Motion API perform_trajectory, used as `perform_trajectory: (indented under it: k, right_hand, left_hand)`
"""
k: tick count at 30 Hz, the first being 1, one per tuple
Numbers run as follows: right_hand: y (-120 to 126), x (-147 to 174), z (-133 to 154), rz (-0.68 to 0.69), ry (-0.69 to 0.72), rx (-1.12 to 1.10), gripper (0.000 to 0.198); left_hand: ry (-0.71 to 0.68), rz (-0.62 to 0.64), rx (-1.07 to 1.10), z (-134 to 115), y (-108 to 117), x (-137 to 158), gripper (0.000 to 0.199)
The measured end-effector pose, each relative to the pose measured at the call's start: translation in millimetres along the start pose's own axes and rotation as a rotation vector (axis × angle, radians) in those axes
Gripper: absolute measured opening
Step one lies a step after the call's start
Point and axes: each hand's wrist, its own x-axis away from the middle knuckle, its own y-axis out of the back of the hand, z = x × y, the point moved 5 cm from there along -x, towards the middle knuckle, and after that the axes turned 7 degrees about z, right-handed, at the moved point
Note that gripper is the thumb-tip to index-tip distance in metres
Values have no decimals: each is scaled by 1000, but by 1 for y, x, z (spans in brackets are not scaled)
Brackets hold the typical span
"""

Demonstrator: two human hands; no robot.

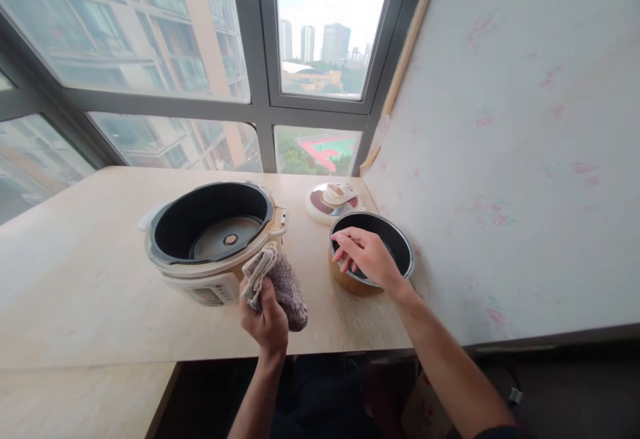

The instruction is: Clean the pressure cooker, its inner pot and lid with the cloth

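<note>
A folded, greyish-brown cloth is gripped in my left hand, in front of the cooker's right side. The electric pressure cooker stands lidless on the left, its dark inside and the round heating plate at the bottom showing. Above the near rim of the inner pot hovers my right hand, fingers loosely curled and apart, with nothing visible in it. That pot is dark inside and golden outside. Behind it lies the cooker's lid, white and brown with a handle on top.
The pale countertop ends at a front edge just before me. Window frames rise behind it. A patterned wall closes off the right side, near the inner pot. A carton sits below the counter.
</note>
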Motion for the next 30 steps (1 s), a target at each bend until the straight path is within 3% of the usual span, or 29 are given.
perform_trajectory:
  k: [5,8,13,16,20,23,27,30]
  right_hand:
    - [45,76,-33,-374,-40,-95,39]
    - [49,108,-42,-490,-51,-118,35]
    - [12,114,-42,-383,31,-171,32]
    - [-18,99,-49,-260,56,-288,43]
    - [-67,83,-62,27,-51,-678,68]
    - [-99,82,-62,189,-145,-924,79]
    - [-110,84,-54,131,-226,-966,75]
    - [-99,87,-46,40,-259,-899,68]
  left_hand:
    - [551,103,290,29,-17,-3,40]
    - [785,122,383,36,-21,1,34]
    - [1036,394,583,30,-30,15,30]
    - [1087,535,666,22,-31,23,28]
    - [1039,673,722,13,-34,30,33]
    - [825,722,588,8,-33,25,42]
    - [295,718,236,-10,-27,13,39]
    - [91,767,149,-23,-29,16,40]
